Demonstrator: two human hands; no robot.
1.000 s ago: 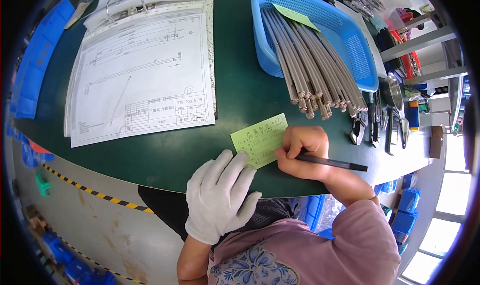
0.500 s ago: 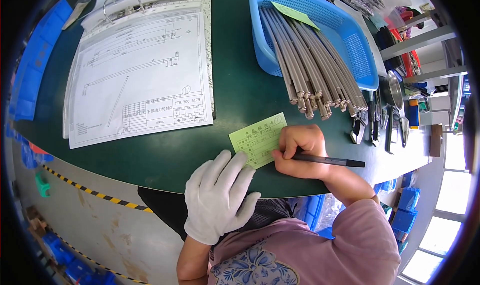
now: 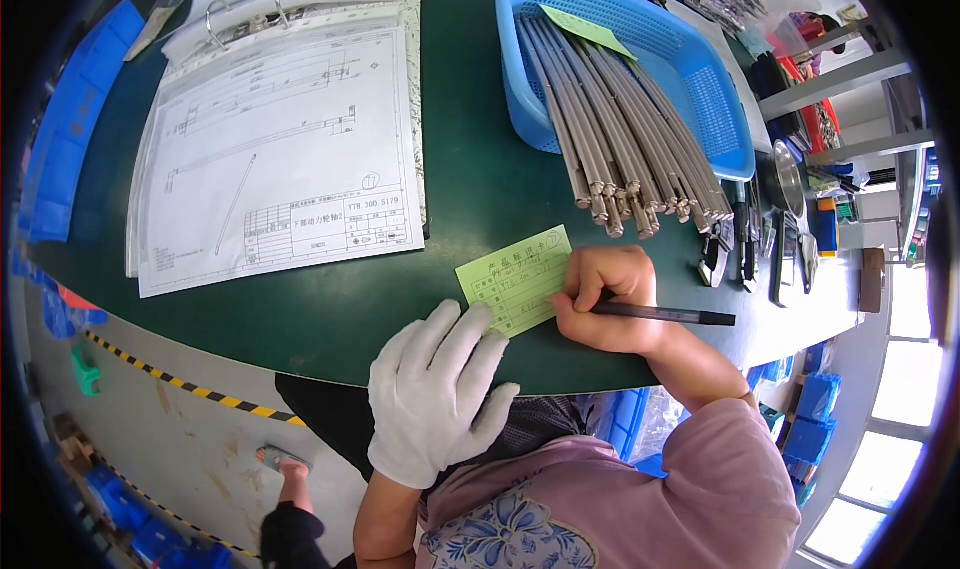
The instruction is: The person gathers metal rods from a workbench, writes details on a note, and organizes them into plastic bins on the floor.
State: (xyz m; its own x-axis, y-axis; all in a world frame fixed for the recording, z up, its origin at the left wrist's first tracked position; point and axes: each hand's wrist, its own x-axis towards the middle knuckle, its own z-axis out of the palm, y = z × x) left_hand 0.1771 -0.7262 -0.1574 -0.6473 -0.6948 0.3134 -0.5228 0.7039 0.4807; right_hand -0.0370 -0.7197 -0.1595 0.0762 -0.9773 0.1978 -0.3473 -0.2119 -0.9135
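A green paper card (image 3: 515,274) with a printed table and handwriting lies near the front edge of the dark green tabletop. My left hand (image 3: 437,394), in a white cotton glove, rests flat with its fingertips on the card's lower left corner. Bare, my right hand (image 3: 612,299) grips a black pen (image 3: 672,315) at the card's right side; the pen's tip is hidden behind my fingers. Beyond the card, a bundle of long thin metal rods (image 3: 625,134) leans out of a blue plastic basket (image 3: 715,89). Another green card (image 3: 588,31) lies on the rods.
A ring binder with a technical drawing (image 3: 285,169) lies open at the left. Past it stands a blue tray (image 3: 75,129). Hand tools (image 3: 742,234) and a metal bowl (image 3: 787,179) are at the right. Another person's foot (image 3: 284,459) shows on the floor at lower left.
My right hand and the pen have shifted slightly right along the card. My left hand stays in place. Another person's leg and foot have come into view at lower left.
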